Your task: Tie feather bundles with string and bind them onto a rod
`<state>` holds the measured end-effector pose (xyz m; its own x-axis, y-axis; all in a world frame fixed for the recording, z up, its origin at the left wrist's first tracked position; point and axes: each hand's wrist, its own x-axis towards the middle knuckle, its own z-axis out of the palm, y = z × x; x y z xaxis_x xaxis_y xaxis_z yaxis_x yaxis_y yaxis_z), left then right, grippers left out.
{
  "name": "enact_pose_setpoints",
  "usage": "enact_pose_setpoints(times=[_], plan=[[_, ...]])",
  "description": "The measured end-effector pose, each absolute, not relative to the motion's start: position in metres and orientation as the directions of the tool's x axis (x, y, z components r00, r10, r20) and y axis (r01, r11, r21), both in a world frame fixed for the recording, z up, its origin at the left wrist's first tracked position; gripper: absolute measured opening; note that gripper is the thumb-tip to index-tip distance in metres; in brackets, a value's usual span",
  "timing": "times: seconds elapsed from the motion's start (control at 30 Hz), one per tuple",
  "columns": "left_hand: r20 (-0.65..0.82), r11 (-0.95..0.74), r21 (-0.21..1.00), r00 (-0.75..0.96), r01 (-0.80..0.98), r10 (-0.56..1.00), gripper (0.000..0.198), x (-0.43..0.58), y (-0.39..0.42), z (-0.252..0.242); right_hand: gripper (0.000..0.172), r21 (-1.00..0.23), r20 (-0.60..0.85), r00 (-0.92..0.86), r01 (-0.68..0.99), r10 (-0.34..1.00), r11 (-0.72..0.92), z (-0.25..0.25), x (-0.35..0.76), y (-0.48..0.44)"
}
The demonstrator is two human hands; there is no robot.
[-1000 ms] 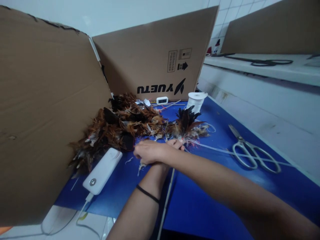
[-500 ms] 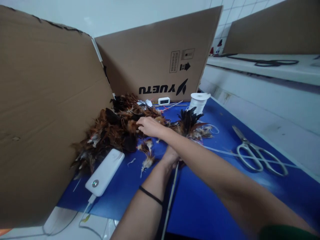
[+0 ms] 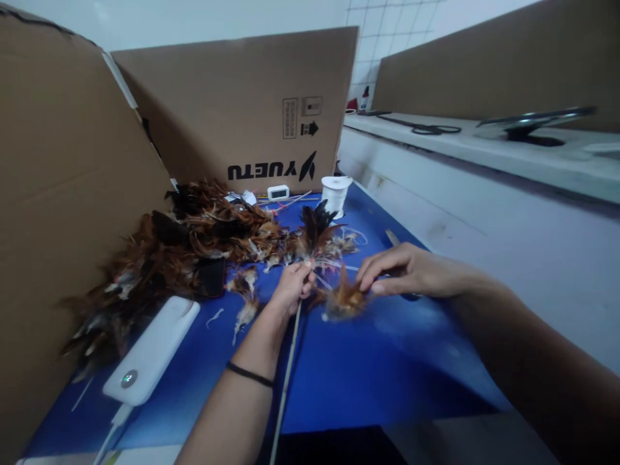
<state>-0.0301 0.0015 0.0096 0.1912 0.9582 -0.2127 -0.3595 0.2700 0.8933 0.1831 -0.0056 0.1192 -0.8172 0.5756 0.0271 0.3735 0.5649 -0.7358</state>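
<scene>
Right fingers (image 3: pixel 387 263): together — pinched on a loose brown feather tuft (image 3: pixel 346 298), which I hold over the tabletop (image 3: pixel 368 374).
Left fingers (image 3: pixel 305 268): clamped round the thin stick (image 3: pixel 287 381), on the near side of its dark feather head (image 3: pixel 317 226).
White cord (image 3: pixel 346 265): runs right from the feather head — towards my right fingers.
Feather pile (image 3: pixel 213 226): left, beside the cardboard (image 3: pixel 53 194).
White spool (image 3: pixel 334 197): just beyond the feather head.
</scene>
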Motion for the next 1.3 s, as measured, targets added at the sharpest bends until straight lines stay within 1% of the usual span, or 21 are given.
enact_pose_setpoints(times=[0.03, 0.07, 0.13, 0.17, 0.2, 0.27, 0.37, 0.43, 0.5, 0.6, 0.67, 0.73, 0.77, 0.83, 0.9, 0.93, 1.03, 1.1, 1.2, 1.3], plan=[[-0.189, 0.247, 0.902, 0.192, -0.355, 0.963, 0.026, -0.031, 0.001, 0.011, 0.020, -0.694, -0.011, -0.809, 0.430, 0.588, 0.578, 0.109, 0.193, -0.007], [-0.176, 0.235, 0.906, 0.191, -0.351, 0.966, 0.026, -0.031, 0.000, 0.013, 0.021, -0.633, -0.016, -0.782, 0.490, 0.623, 0.599, 0.099, 0.201, -0.008], [-0.164, 0.222, 0.913, 0.190, -0.342, 0.968, 0.027, -0.031, -0.001, 0.017, 0.022, -0.491, 0.051, -0.700, 0.604, 0.712, 0.628, 0.083, 0.209, -0.013], [-0.167, 0.225, 0.913, 0.189, -0.340, 0.968, 0.027, -0.031, -0.002, 0.019, 0.023, -0.442, 0.099, -0.670, 0.633, 0.736, 0.636, 0.077, 0.210, -0.016], [-0.166, 0.225, 0.913, 0.193, -0.340, 0.967, 0.026, -0.031, -0.003, 0.021, 0.024, -0.417, 0.133, -0.661, 0.639, 0.739, 0.646, 0.073, 0.209, -0.021], [-0.154, 0.217, 0.912, 0.198, -0.349, 0.968, 0.026, -0.031, -0.004, 0.024, 0.025, -0.431, 0.149, -0.700, 0.590, 0.698, 0.683, 0.068, 0.203, -0.032], [-0.130, 0.198, 0.915, 0.207, -0.353, 0.970, 0.027, -0.032, -0.006, 0.025, 0.023, -0.438, 0.065, -0.777, 0.541, 0.626, 0.718, 0.062, 0.192, -0.051], [-0.123, 0.191, 0.918, 0.209, -0.348, 0.970, 0.026, -0.032, -0.006, 0.025, 0.017, -0.396, 0.020, -0.776, 0.572, 0.630, 0.718, 0.055, 0.186, -0.061], [-0.117, 0.185, 0.920, 0.211, -0.344, 0.971, 0.026, -0.032, -0.006, 0.024, 0.015, -0.359, 0.016, -0.759, 0.603, 0.651, 0.713, 0.049, 0.182, -0.067], [-0.108, 0.172, 0.928, 0.204, -0.330, 0.973, 0.027, -0.031, -0.006, 0.024, 0.017, -0.371, 0.042, -0.742, 0.610, 0.669, 0.700, 0.050, 0.179, -0.067], [-0.109, 0.155, 0.946, 0.173, -0.283, 0.979, 0.027, -0.028, -0.007, 0.026, 0.016, -0.415, 0.094, -0.717, 0.603, 0.691, 0.682, 0.061, 0.177, -0.062], [-0.111, 0.138, 0.969, 0.134, -0.207, 0.985, 0.029, -0.024, -0.009, 0.028, 0.018, -0.426, 0.204, -0.669, 0.597, 0.715, 0.680, 0.076, 0.172, -0.052], [-0.112, 0.132, 0.977, 0.123, -0.168, 0.986, 0.030, -0.022, -0.010, 0.028, 0.019, -0.406, 0.273, -0.646, 0.595, 0.713, 0.694, 0.083, 0.168, -0.046], [-0.106, 0.118, 0.988, 0.118, -0.102, 0.987, 0.031, -0.018, -0.012, 0.029, 0.021, -0.320, 0.398, -0.639, 0.576, 0.659, 0.752, 0.096, 0.158, -0.030], [-0.089, 0.095, 0.994, 0.123, -0.045, 0.988, 0.033, -0.016, -0.013, 0.028, 0.021, -0.209, 0.437, -0.694, 0.541, 0.572, 0.815, 0.103, 0.146, -0.013], [-0.081, 0.083, 0.996, 0.127, -0.015, 0.989, 0.033, -0.015, -0.014, 0.027, 0.019, -0.149, 0.433, -0.725, 0.528, 0.536, 0.836, 0.105, 0.140, -0.004], [-0.059, 0.052, 0.997, 0.109, 0.060, 0.992, 0.032, -0.015, -0.014, 0.024, 0.010, 0.028, 0.351, -0.814, 0.503, 0.463, 0.864, 0.105, 0.125, 0.018], [-0.032, 0.023, 0.996, 0.109, 0.089, 0.993, 0.032, -0.014, -0.014, 0.023, 0.008, 0.088, 0.287, -0.841, 0.500, 0.459, 0.862, 0.103, 0.121, 0.028], [-0.011, -0.005, 0.995, 0.155, 0.101, 0.988, 0.035, -0.013, -0.016, 0.025, 0.012, 0.068, 0.222, -0.852, 0.499, 0.475, 0.864, 0.101, 0.122, 0.035], [-0.027, 0.009, 0.995, 0.169, 0.104, 0.985, 0.036, -0.012, -0.019, 0.028, 0.014, 0.041, 0.202, -0.854, 0.496, 0.479, 0.867, 0.101, 0.126, 0.038]])
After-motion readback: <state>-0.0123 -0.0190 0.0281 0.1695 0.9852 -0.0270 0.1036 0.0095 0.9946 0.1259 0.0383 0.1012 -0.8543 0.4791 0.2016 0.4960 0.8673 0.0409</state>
